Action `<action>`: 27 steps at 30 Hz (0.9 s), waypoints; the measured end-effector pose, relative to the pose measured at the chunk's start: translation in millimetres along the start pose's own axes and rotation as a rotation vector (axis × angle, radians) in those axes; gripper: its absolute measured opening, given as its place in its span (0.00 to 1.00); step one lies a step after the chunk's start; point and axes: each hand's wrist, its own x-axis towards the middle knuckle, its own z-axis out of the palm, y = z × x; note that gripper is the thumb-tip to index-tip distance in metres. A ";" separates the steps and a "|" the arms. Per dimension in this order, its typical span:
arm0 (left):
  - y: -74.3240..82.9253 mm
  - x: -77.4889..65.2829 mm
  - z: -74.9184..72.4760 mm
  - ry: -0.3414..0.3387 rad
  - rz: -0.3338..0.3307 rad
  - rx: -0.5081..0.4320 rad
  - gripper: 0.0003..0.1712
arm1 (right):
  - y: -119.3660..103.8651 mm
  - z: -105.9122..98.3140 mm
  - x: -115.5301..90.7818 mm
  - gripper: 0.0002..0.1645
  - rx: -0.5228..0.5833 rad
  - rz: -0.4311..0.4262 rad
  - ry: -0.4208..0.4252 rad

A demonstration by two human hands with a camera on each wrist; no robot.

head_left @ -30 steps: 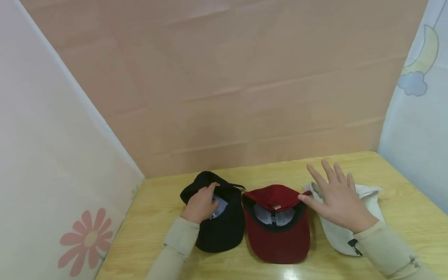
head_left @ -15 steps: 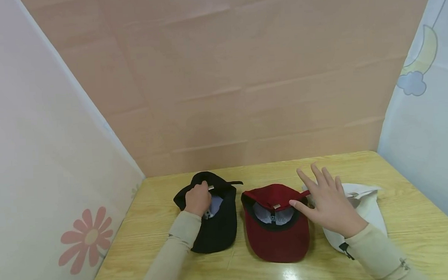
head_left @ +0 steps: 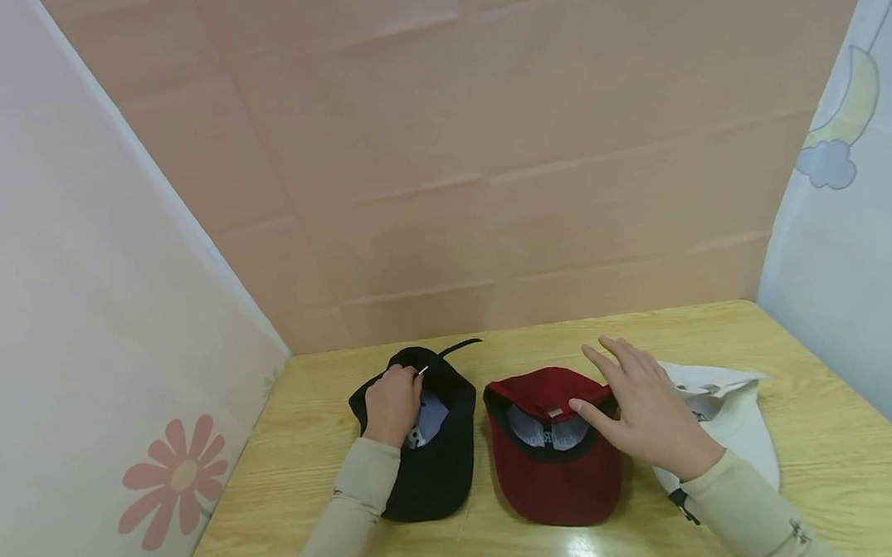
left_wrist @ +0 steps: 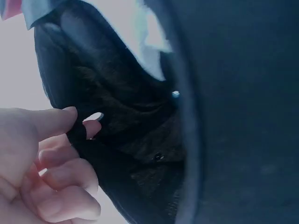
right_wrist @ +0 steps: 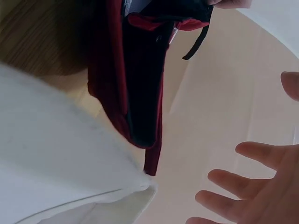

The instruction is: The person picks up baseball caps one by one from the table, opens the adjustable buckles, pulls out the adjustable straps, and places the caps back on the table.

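In the head view a black cap (head_left: 436, 482) is at the left, bill toward me and its inside showing. My left hand (head_left: 393, 404) pinches its back edge by the strap; the left wrist view shows thumb and fingertips on that dark fabric (left_wrist: 93, 163), near a small metal buckle (left_wrist: 96, 116). A dark red cap (head_left: 560, 494) lies in the middle, bill toward me. My right hand (head_left: 650, 415) hovers with fingers spread between it and a white cap (head_left: 747, 431), partly hidden by hand and sleeve. In the right wrist view nothing is in that hand (right_wrist: 261, 191).
All this is on a light wood-grain table (head_left: 276, 494). A plain tan backdrop (head_left: 442, 187) rises behind it. Printed white panels stand at the left (head_left: 80, 286) and right (head_left: 850, 277).
My left fingers have closed on the black cap's back edge, and its strap end now points up and away. My right hand has drifted left toward the red cap, still spread.
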 end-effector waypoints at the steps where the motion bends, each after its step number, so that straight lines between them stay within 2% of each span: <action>1: 1.1 -1.2 -2.2 0.013 0.007 0.005 0.11 | -1.2 0.0 0.5 0.45 0.004 -0.011 0.011; 5: 4.9 -5.5 -12.4 0.074 0.020 0.007 0.11 | -6.1 0.5 3.1 0.42 0.013 -0.040 0.060; 10: 11.7 -11.0 -27.3 0.131 0.044 -0.049 0.11 | -12.6 1.7 5.9 0.36 0.046 -0.071 0.107; 16: 20.5 -17.3 -44.5 0.181 0.103 -0.102 0.11 | -24.5 3.8 9.1 0.28 0.047 -0.106 0.083; 21: 29.8 -23.3 -57.4 0.186 0.189 -0.149 0.11 | -35.8 5.5 10.7 0.23 0.055 -0.108 0.056; 27: 45.3 -28.6 -68.0 0.159 0.320 -0.259 0.07 | -47.3 10.5 14.6 0.21 0.085 -0.134 0.064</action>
